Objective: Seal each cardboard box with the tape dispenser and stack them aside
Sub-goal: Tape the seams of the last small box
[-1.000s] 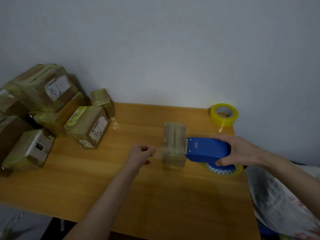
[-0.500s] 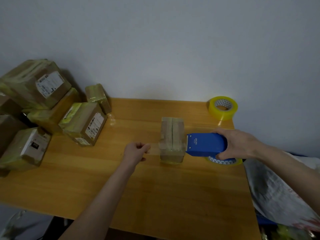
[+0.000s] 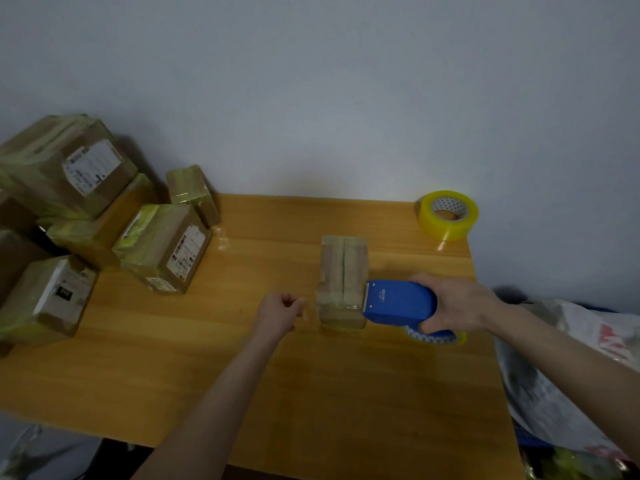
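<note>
Head view: unchanged, left grip (image 3: 278, 311) pinches clear tape (image 3: 305, 310), right grip (image 3: 457, 303) clasps blue plastic tape dispenser (image 3: 398, 301) at small brown cardboard box (image 3: 341, 271); sealing unfinished.

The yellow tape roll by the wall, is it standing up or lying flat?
Lying flat: the yellow tape roll rests on the table, hole facing up.

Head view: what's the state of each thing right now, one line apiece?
centre box, standing, glossy with tape.
tape dispenser, gripped, cutter edge against the centre box's right side.
right hand, grips the tape dispenser.
left hand, pinches what looks like clear tape, apart from the box.
spare tape roll, lying flat, far right, untouched.
stacked boxes, taped, piled at left.
</note>
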`<act>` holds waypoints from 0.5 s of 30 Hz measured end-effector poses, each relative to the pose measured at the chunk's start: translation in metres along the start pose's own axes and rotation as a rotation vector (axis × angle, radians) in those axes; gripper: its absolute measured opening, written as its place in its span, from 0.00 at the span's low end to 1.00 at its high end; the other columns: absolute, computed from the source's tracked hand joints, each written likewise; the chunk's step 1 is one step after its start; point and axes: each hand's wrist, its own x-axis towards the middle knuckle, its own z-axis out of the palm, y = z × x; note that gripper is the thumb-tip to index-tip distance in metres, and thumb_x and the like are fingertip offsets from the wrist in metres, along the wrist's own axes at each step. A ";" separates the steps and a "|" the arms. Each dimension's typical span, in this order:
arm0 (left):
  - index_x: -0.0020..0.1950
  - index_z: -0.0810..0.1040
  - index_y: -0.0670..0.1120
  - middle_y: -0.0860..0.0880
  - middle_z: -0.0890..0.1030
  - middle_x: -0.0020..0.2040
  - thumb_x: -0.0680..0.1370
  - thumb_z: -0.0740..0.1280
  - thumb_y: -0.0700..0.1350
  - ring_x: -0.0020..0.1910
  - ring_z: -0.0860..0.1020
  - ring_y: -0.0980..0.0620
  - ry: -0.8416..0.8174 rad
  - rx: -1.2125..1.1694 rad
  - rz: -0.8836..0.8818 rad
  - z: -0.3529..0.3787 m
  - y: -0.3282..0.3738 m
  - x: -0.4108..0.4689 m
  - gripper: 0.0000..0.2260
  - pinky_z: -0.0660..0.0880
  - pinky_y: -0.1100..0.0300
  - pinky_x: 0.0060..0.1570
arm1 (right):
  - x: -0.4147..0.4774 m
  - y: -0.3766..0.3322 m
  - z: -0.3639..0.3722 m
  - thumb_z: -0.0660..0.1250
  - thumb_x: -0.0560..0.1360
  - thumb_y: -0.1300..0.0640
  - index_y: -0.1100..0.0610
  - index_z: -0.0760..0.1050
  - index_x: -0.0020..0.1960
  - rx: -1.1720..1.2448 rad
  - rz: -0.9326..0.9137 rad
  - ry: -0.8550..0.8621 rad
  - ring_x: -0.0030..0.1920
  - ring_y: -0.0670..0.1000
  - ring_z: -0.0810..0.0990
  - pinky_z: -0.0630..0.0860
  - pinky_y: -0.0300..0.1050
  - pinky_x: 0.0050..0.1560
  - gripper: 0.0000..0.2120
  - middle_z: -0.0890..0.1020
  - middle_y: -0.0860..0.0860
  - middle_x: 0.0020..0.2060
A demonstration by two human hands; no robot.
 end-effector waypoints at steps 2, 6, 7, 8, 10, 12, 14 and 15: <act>0.46 0.80 0.44 0.53 0.81 0.38 0.79 0.65 0.50 0.39 0.81 0.49 -0.022 0.055 0.025 0.004 -0.002 0.003 0.10 0.81 0.51 0.40 | 0.002 -0.004 0.005 0.71 0.66 0.45 0.41 0.61 0.65 -0.022 0.010 -0.017 0.46 0.49 0.78 0.78 0.48 0.45 0.32 0.78 0.44 0.46; 0.71 0.70 0.50 0.52 0.75 0.61 0.78 0.65 0.55 0.45 0.81 0.48 -0.123 0.238 0.024 -0.006 -0.006 0.008 0.22 0.79 0.54 0.35 | 0.001 -0.004 0.007 0.70 0.66 0.44 0.43 0.61 0.65 -0.070 0.034 -0.005 0.45 0.50 0.78 0.79 0.50 0.44 0.31 0.77 0.44 0.44; 0.74 0.65 0.51 0.49 0.74 0.65 0.78 0.65 0.55 0.50 0.80 0.46 -0.127 0.310 0.016 -0.012 -0.010 0.008 0.26 0.79 0.54 0.39 | 0.000 -0.003 0.007 0.70 0.66 0.44 0.43 0.61 0.65 -0.071 0.039 -0.001 0.44 0.50 0.77 0.79 0.49 0.43 0.31 0.76 0.44 0.43; 0.75 0.64 0.51 0.47 0.73 0.67 0.79 0.65 0.55 0.55 0.78 0.45 -0.069 0.384 0.040 -0.016 -0.012 0.006 0.26 0.78 0.52 0.47 | -0.001 -0.001 0.008 0.70 0.66 0.43 0.43 0.61 0.65 -0.074 0.044 0.012 0.43 0.49 0.77 0.78 0.47 0.40 0.31 0.75 0.43 0.42; 0.72 0.70 0.48 0.46 0.74 0.65 0.80 0.63 0.48 0.60 0.76 0.47 0.164 0.439 0.241 -0.019 -0.010 -0.003 0.20 0.75 0.54 0.57 | -0.003 0.002 0.012 0.71 0.67 0.40 0.43 0.60 0.66 -0.086 0.047 0.040 0.42 0.49 0.75 0.73 0.43 0.35 0.32 0.74 0.42 0.42; 0.67 0.75 0.45 0.47 0.76 0.63 0.79 0.63 0.41 0.61 0.76 0.49 0.288 0.383 0.625 -0.010 0.006 -0.022 0.16 0.74 0.58 0.56 | -0.004 0.002 0.015 0.70 0.64 0.32 0.42 0.60 0.64 -0.104 0.030 0.061 0.44 0.48 0.74 0.71 0.42 0.37 0.35 0.75 0.42 0.45; 0.71 0.70 0.46 0.47 0.72 0.69 0.77 0.62 0.38 0.68 0.70 0.50 0.161 0.484 0.889 0.009 0.024 -0.044 0.21 0.69 0.55 0.64 | -0.005 0.002 0.017 0.65 0.61 0.24 0.41 0.60 0.63 -0.120 0.012 0.085 0.44 0.47 0.75 0.73 0.43 0.40 0.37 0.76 0.41 0.47; 0.75 0.60 0.47 0.49 0.63 0.75 0.78 0.61 0.37 0.74 0.60 0.52 0.068 0.587 0.923 0.021 0.029 -0.051 0.26 0.59 0.54 0.72 | -0.006 0.002 0.017 0.64 0.60 0.22 0.41 0.61 0.62 -0.128 0.003 0.098 0.44 0.47 0.75 0.73 0.43 0.40 0.38 0.76 0.42 0.46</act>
